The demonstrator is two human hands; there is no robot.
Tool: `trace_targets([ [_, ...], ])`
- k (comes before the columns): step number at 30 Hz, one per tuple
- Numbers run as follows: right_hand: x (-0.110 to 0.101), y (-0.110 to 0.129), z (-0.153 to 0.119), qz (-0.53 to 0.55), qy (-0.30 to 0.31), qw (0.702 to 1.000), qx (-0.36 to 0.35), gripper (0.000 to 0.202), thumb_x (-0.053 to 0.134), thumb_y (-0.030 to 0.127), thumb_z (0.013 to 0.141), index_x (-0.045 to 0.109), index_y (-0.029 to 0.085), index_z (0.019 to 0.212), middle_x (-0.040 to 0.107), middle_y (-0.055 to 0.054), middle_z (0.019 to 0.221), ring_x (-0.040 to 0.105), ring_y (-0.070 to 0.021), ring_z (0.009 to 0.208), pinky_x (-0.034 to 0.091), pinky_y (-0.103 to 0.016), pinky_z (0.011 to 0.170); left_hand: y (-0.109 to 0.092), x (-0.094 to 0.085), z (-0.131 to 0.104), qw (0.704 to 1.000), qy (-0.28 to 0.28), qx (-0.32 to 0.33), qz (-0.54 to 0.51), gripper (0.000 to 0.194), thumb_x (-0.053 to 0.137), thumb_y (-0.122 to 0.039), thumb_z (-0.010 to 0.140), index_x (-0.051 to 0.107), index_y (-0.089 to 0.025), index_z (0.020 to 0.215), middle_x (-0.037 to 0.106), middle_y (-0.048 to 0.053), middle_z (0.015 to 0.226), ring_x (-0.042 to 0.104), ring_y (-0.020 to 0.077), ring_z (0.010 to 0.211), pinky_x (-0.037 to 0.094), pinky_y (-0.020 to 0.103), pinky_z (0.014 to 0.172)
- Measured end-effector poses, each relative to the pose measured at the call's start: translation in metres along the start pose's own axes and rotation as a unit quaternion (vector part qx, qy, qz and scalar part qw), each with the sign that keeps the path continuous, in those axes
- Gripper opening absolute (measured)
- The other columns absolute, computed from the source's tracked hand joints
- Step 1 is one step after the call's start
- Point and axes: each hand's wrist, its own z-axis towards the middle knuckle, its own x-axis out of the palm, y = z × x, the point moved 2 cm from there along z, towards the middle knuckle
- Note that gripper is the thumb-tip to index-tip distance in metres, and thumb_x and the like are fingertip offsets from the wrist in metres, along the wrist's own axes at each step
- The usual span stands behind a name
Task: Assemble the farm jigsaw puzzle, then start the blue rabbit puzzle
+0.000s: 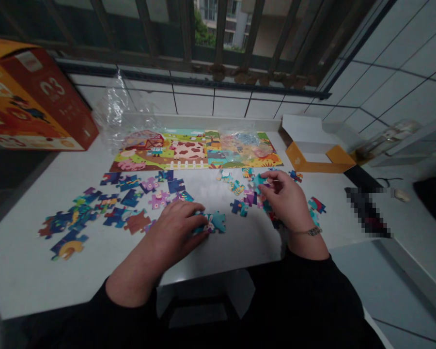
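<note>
Loose puzzle pieces lie scattered over the white table (109, 264), many of them on the left, such as a brown piece (137, 222) and a yellow and blue one (70, 246). Near the table's middle, my left hand (178, 225) has its fingers bent over teal pieces with a rabbit picture (215, 222), thumb at their lower edge. To the right, my right hand (285, 198) pinches a teal puzzle piece (258, 181) between thumb and fingers, above a group of purple, blue and teal pieces. A few more pieces (317, 206) lie just right of that hand.
Farm picture sheets (189, 149) lie at the back, with clear plastic wrapping (245, 140) on them and more plastic (119, 106) at their left. A large orange box (39, 97) stands back left; an open yellow box (318, 157) sits back right, near a black strip (363, 178).
</note>
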Motion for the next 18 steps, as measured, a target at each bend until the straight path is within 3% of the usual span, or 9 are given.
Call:
trace_targets([
  [4,0.013,0.018,-0.013,0.169,0.149,0.974,0.038,0.047,0.083,0.040,0.090,0.068,0.023,0.131,0.073,-0.002,0.102,0.068,-0.0151,0.077,0.059,-0.030,0.071,0.001,0.002,0.000,1.000,0.004,-0.003,-0.010,0.011,0.072,-0.032,0.105,0.079,-0.028,0.112,0.077,0.008,0.135,0.070,0.0322,0.124,0.052,0.054,0.107],
  [8,0.033,0.030,-0.028,0.196,0.300,0.933,0.026,0.037,0.081,0.032,0.092,0.070,0.025,0.127,0.074,-0.001,0.103,0.073,-0.0155,0.085,0.062,-0.031,0.078,0.002,0.003,0.000,1.000,0.013,-0.010,0.000,0.007,0.072,-0.032,0.104,0.078,-0.027,0.104,0.078,0.006,0.129,0.072,0.0311,0.115,0.052,0.051,0.100],
  [13,0.046,0.036,-0.035,0.125,0.328,0.936,-0.017,0.030,0.077,0.022,0.096,0.074,0.025,0.125,0.077,-0.001,0.100,0.074,-0.0167,0.088,0.062,-0.031,0.080,0.003,0.004,0.000,1.000,0.011,-0.006,0.012,0.007,0.073,-0.031,0.103,0.077,-0.025,0.100,0.077,0.007,0.121,0.071,0.0299,0.107,0.050,0.047,0.092],
  [18,0.043,0.038,-0.035,0.018,0.300,0.953,-0.034,0.025,0.079,0.015,0.095,0.078,0.024,0.118,0.079,0.000,0.095,0.073,-0.0155,0.083,0.058,-0.029,0.078,0.004,0.006,0.000,1.000,0.002,0.002,0.008,0.004,0.077,-0.028,0.100,0.077,-0.025,0.099,0.079,0.006,0.120,0.072,0.0295,0.106,0.049,0.046,0.091],
])
